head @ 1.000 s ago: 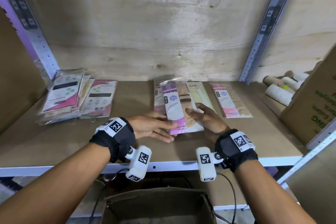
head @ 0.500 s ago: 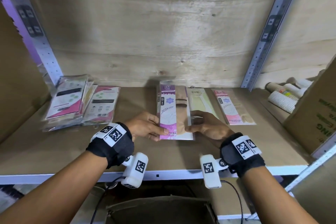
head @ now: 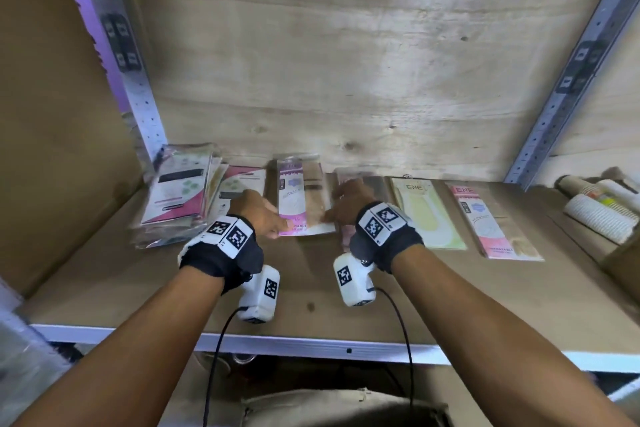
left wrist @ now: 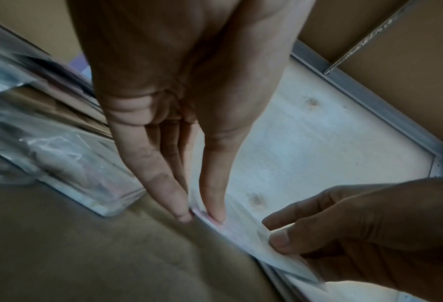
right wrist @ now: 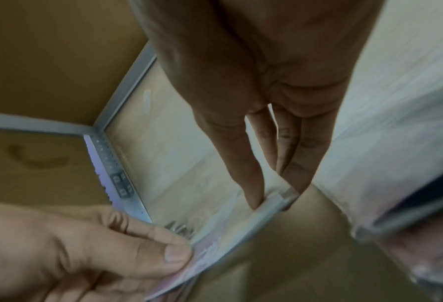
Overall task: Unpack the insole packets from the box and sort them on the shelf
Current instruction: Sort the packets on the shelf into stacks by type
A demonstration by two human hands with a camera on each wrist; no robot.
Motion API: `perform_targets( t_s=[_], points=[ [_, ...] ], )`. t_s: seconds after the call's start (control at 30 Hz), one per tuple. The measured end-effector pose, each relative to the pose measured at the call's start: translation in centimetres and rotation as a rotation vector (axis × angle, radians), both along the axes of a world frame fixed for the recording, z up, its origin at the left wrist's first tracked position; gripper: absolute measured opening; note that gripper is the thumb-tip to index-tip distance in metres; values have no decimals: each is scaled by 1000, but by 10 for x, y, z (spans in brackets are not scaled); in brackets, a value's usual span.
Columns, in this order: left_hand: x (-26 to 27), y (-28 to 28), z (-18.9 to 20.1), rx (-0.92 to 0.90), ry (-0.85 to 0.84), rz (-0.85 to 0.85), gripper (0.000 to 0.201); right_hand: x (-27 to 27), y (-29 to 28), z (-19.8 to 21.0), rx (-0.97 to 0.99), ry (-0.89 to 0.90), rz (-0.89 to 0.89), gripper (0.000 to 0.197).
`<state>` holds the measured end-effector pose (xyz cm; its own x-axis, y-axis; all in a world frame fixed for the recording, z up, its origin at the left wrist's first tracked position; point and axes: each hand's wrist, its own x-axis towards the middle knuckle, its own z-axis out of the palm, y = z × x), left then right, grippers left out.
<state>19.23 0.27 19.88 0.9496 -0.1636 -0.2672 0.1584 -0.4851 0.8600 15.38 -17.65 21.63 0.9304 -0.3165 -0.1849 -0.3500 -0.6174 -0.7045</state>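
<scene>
Two hands hold one pink-and-white insole packet (head: 300, 198) by the corners of its near edge: the left hand (head: 258, 215) pinches the left corner between thumb and fingers, and the right hand (head: 346, 204) pinches the right corner the same way, as both wrist views show. The packet lies lengthwise on the shelf board (head: 138, 288), its far end close to the plywood back wall (head: 346, 80); whether it rests fully flat I cannot tell. It looks light and thin, a glossy clear sleeve over a card insert, so it should flex easily and may slide on its neighbours; the corners or the long edges seem the safest holds, since a grip at mid-sleeve would likely crease it. Just left of the packet sits a loose stack of pink packets (head: 180, 194), and that pile could be nudged askew. Just right of it, partly under the right hand, lies another clear packet (head: 367, 184), then a yellow ENE packet (head: 427, 215), then a pink ENE packet (head: 491, 222). Farther right of the packet lie rolled paper cups (head: 599, 215). Below the packet, under the shelf's front rail, the open cardboard box (head: 339, 406) is partly visible.
</scene>
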Motion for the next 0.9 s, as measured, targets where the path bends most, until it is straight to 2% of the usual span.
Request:
perform_targets(
  t_s=[0.13, 0.27, 0.4, 0.53, 0.7, 0.83, 0.9],
  points=[
    [3, 5, -7, 193, -57, -12, 36, 8, 14, -10, -89, 63, 18, 70],
    [4, 3, -9, 222, -34, -23, 39, 14, 18, -15, -202, 95, 32, 53],
    [4, 3, -8, 303, -44, -22, 50, 18, 24, -15, -306, 123, 47, 60],
    [2, 2, -5, 368, -66, -35, 52, 22, 26, -16, -371, 145, 105, 65],
    [0, 3, -2, 428, -101, -42, 47, 22, 26, -13, -398, 172, 141, 43],
    [0, 7, 6, 441, -160, -7, 44, 22, 24, -10, -413, 145, 135, 43],
    [2, 13, 12, 406, -195, 17, 45, 23, 26, -5, -408, 104, 120, 33]
  ],
)
